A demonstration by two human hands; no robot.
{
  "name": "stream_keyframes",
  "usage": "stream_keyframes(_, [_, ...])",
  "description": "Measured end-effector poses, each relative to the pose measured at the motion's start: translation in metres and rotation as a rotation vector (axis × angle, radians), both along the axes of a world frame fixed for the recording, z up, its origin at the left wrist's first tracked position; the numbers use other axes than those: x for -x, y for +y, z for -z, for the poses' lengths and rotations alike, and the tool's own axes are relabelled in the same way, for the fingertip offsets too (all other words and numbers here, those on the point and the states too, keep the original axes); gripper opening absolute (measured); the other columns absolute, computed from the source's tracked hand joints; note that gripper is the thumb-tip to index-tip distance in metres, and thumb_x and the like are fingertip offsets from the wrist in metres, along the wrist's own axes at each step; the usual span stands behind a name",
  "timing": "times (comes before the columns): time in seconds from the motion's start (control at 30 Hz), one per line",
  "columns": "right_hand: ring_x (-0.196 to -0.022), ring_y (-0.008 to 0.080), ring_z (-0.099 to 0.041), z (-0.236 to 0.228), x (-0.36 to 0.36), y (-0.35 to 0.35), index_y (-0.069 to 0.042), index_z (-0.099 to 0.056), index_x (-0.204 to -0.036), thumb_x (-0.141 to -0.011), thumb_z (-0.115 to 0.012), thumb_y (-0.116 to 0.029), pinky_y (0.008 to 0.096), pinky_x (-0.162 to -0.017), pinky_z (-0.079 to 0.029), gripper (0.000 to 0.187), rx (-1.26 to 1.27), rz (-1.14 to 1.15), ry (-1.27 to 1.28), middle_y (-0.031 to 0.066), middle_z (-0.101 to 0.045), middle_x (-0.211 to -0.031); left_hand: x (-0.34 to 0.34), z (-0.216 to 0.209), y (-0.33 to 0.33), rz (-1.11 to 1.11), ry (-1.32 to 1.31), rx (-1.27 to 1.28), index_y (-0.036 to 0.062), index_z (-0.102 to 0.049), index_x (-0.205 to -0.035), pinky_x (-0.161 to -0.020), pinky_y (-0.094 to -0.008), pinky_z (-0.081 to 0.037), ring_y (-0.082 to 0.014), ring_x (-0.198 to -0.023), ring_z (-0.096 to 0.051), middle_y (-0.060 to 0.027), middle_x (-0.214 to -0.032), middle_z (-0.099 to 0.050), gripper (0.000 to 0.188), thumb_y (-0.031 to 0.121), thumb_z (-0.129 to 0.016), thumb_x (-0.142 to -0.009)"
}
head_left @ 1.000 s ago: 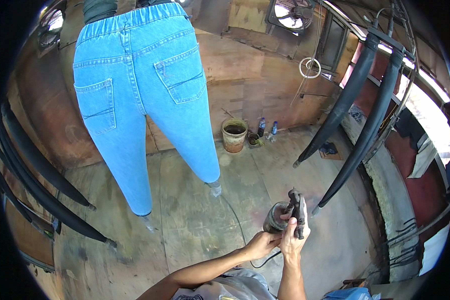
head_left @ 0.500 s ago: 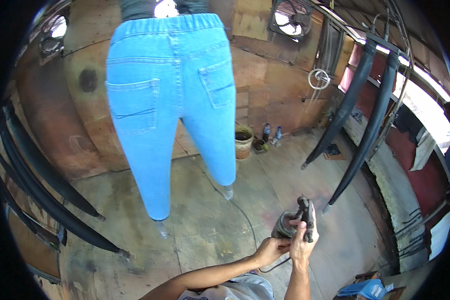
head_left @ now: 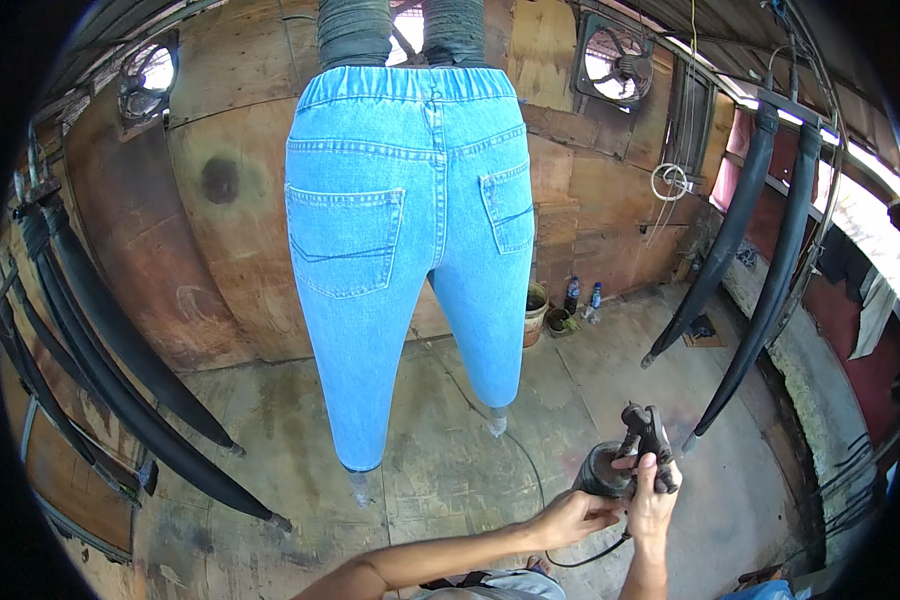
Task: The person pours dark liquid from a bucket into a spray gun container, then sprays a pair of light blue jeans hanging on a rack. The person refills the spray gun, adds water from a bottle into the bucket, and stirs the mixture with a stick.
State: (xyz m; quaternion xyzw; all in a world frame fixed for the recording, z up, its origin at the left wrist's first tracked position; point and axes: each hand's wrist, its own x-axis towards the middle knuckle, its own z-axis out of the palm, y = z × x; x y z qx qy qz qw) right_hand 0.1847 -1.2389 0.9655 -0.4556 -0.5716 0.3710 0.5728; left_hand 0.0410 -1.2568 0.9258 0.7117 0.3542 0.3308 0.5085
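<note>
My right hand [head_left: 652,512] is wrapped round a dark, stained spray gun [head_left: 652,440], low at the right of centre. A round, grimy cup [head_left: 598,470] sits on the gun's left side. My left hand [head_left: 573,518] is closed just below the cup, beside my right wrist; what its fingers pinch is hidden. A black hose [head_left: 592,563] loops below both hands. Ahead of me, light-blue jeans [head_left: 355,240] with an elastic waist hang stretched over an inflated leg form [head_left: 355,35], back pockets facing me. The gun is apart from the jeans.
Black empty leg forms hang at the left [head_left: 140,400] and the right [head_left: 735,240]. A bucket [head_left: 535,318], a small pot [head_left: 562,321] and two bottles [head_left: 572,294] stand by the back wall. Two fans [head_left: 615,72] are set in the wooden wall [head_left: 220,290]. The hose crosses the stained floor.
The whole view has shifted, so the jeans and room sit further right and lower. The spray gun is now tilted differently, its top leaning left. My left hand stays close below the cup.
</note>
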Motion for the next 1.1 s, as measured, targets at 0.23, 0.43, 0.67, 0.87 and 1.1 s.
stream_keyframes(0.23, [-0.045, 0.004, -0.045, -0.081, -0.021, 0.017, 0.0, -0.055, -0.143, -0.104, -0.057, -0.05, 0.0203, -0.04, -0.034, 0.064, 0.058, -0.262, 0.079, 0.0114, -0.074, -0.085, 0.189, -0.259, 0.018, -0.672, 0.143, -1.182, 0.0002, -0.074, -0.089, -0.09, -0.0358, -0.058, -0.0225, -0.095, -0.075, -0.0128, -0.1, -0.078, 0.013, 0.011, -0.072, -0.095])
stream_keyframes(0.43, [-0.045, 0.004, -0.045, -0.14, -0.018, 0.032, 0.005, -0.052, -0.143, -0.106, -0.051, -0.05, 0.0196, -0.041, -0.035, 0.066, -0.136, -0.317, 0.007, 0.0133, -0.074, -0.088, 0.29, -0.516, 0.067, -1.365, 0.546, -2.042, -0.0009, -0.056, -0.141, -0.105, -0.0375, -0.049, -0.0313, -0.123, -0.063, -0.0205, -0.134, -0.064, 0.049, 0.027, -0.063, -0.102])
stream_keyframes(0.67, [-0.047, 0.0037, -0.046, -0.159, -0.004, 0.061, 0.006, -0.056, -0.139, -0.107, -0.054, -0.046, 0.0196, -0.041, -0.034, 0.061, -0.115, -0.433, -0.005, 0.0121, -0.074, -0.087, 0.326, -0.557, 0.062, -1.249, 0.67, -1.842, 0.0022, -0.053, -0.144, -0.104, -0.0378, -0.049, -0.0333, -0.122, -0.064, -0.0232, -0.135, -0.064, 0.048, 0.03, -0.057, -0.106])
stream_keyframes(0.87, [-0.047, 0.0038, -0.045, -0.179, 0.017, 0.079, 0.002, -0.056, -0.141, -0.107, -0.053, -0.048, 0.0197, -0.042, -0.034, 0.06, -0.136, -0.505, -0.087, 0.0105, -0.073, -0.086, 0.32, -0.577, 0.044, -1.09, 0.911, -1.914, -0.0016, -0.067, -0.119, -0.092, -0.0359, -0.051, -0.0224, -0.102, -0.068, -0.0129, -0.108, -0.075, 0.029, 0.021, -0.055, -0.105])
stream_keyframes(1.1, [-0.045, 0.0041, -0.041, -0.225, 0.042, 0.082, 0.003, -0.05, -0.146, -0.108, -0.032, -0.062, 0.0197, -0.042, -0.032, 0.077, -0.429, -0.359, -0.027, 0.0102, -0.071, -0.086, 0.316, -0.577, 0.042, -1.099, 0.721, -1.691, -0.002, -0.07, -0.11, -0.078, -0.03, -0.05, -0.0087, -0.083, -0.059, -0.0028, -0.091, -0.072, 0.025, 0.017, -0.055, -0.104])
